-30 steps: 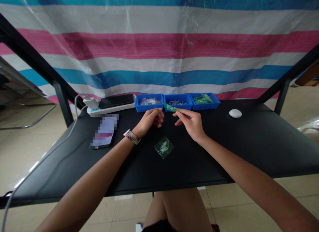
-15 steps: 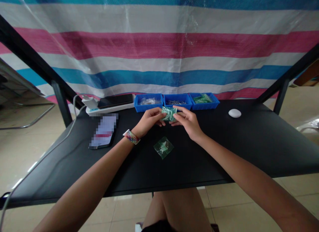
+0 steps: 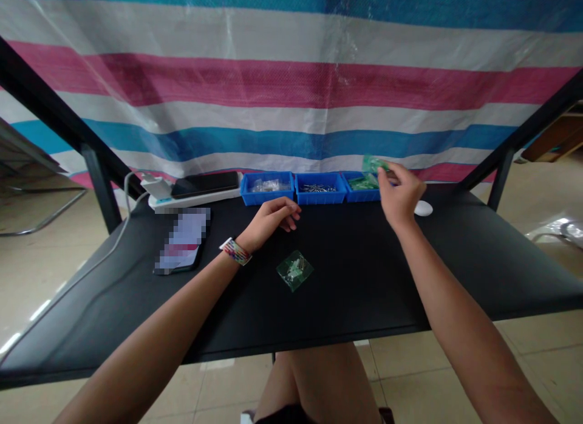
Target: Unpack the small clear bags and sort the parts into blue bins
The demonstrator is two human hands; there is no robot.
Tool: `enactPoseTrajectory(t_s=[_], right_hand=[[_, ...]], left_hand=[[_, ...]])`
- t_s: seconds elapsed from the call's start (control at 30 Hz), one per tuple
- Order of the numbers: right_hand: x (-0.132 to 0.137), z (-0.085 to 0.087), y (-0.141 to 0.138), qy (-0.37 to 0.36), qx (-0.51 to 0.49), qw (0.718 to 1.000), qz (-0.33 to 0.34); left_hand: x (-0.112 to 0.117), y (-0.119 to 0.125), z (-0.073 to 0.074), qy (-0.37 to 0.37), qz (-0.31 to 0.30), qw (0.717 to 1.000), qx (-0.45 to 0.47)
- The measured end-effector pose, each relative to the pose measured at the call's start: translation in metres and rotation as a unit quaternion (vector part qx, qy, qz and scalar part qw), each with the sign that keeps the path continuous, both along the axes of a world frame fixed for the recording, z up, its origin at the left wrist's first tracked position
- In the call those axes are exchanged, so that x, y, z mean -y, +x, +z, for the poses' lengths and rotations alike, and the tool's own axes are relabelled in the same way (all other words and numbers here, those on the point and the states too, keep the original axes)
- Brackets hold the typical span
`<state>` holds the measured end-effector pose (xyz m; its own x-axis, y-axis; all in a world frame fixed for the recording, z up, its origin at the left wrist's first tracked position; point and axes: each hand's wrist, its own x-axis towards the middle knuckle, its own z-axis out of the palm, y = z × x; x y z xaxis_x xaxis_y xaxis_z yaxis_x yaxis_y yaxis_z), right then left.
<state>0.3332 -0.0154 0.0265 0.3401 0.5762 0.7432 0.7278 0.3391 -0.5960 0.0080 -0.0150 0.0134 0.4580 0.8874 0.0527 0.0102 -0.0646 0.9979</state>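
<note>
My right hand (image 3: 399, 192) is raised over the rightmost blue bin (image 3: 363, 187) and pinches a small green bag (image 3: 374, 164) at its fingertips. My left hand (image 3: 272, 218) rests on the black table (image 3: 478, 260) in front of the left blue bin (image 3: 266, 188), fingers loosely curled with nothing visible in them. Another clear bag with green parts (image 3: 294, 270) lies on the table nearer to me. The middle blue bin (image 3: 320, 188) holds small metal parts.
A phone (image 3: 182, 248) lies left of my left hand. Behind it a second phone (image 3: 206, 183) sits on a white power strip (image 3: 191, 199) with a charger and cable. A white round object (image 3: 423, 209) lies right of the bins. A striped tarp hangs behind.
My right hand has carried the green bag from the table's middle to above the rightmost bin. My left hand has let go of the bag and stayed in place.
</note>
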Motion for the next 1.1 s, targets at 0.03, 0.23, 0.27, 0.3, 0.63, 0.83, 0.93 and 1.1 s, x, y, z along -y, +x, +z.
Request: enactPoseTrajectory(t_s=[0.03,0.23,0.27,0.3,0.63,0.83,0.93,1.1], right_hand=[[-0.003,0.000,0.016,0.005,0.035,0.998,-0.042],[-0.010,-0.016,0.028,-0.090,0.193,0.975,-0.057],[-0.011,-0.019,0.020,-0.113,0.222,0.968,-0.027],[-0.012,-0.022,0.013,-0.132,0.242,0.961,0.000],[-0.019,-0.034,0.003,-0.148,0.288,0.942,0.089],[-0.004,-0.023,-0.020,-0.085,0.262,0.960,0.053],[0.020,-0.010,-0.053,-0.094,0.271,0.940,0.185],[0.069,-0.008,-0.113,-0.137,0.314,0.799,0.494]], left_hand=[[0.000,0.000,0.000,0.001,0.002,1.000,0.000],[0.000,0.001,-0.002,-0.007,0.004,1.000,-0.001],[0.000,0.001,-0.003,-0.008,0.004,1.000,-0.004],[0.000,0.001,-0.004,-0.007,0.004,1.000,-0.006],[0.000,0.002,-0.004,-0.007,0.004,1.000,-0.012],[0.000,0.002,-0.005,-0.010,0.004,1.000,-0.006],[-0.001,0.001,-0.006,-0.010,0.012,1.000,-0.002],[-0.003,-0.001,-0.006,-0.023,0.027,0.999,0.026]])
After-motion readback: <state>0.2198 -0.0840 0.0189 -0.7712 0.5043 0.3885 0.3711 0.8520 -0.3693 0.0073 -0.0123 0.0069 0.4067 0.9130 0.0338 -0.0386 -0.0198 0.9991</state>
